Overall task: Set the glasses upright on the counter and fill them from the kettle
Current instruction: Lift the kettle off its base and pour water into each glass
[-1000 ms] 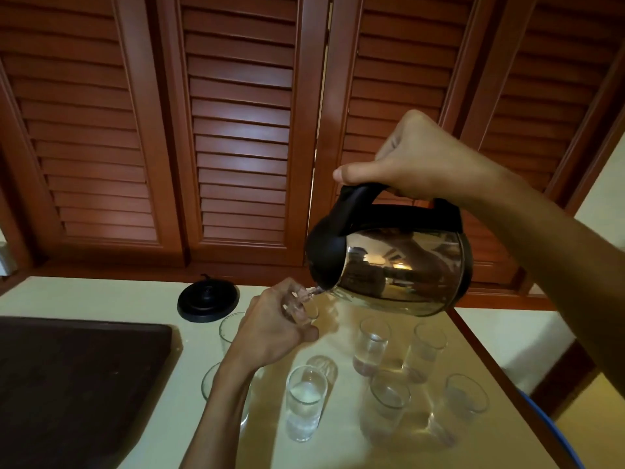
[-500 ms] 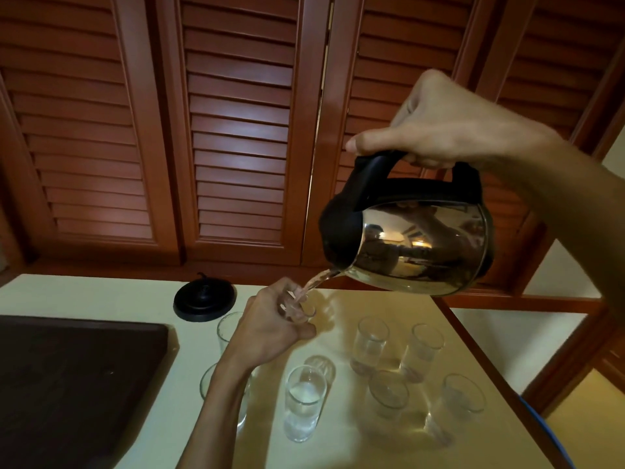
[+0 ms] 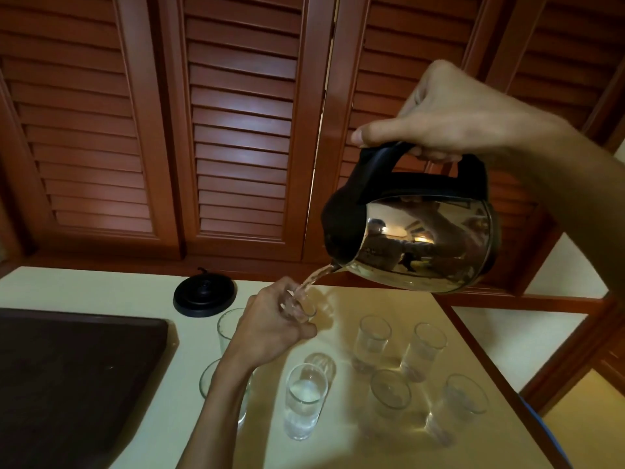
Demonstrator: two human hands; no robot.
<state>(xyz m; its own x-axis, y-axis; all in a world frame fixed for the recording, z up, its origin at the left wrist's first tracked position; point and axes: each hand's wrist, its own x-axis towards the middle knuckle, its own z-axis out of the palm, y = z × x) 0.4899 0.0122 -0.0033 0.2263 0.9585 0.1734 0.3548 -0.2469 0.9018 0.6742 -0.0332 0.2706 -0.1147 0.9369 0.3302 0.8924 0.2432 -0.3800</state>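
My right hand (image 3: 449, 113) clamped on kettle (image 3: 416, 238) handle, kettle tilted, water streaming into glass (image 3: 301, 308) gripped in my left hand (image 3: 270, 330) above surface (image 3: 101, 289); other glasses upright nearby, near-centre glass (image 3: 304, 404) holding water

A black round kettle base (image 3: 204, 297) sits near the counter's rear edge. A dark tray (image 3: 74, 377) occupies the left edge. Wooden louvred shutters (image 3: 236, 130) stand behind.
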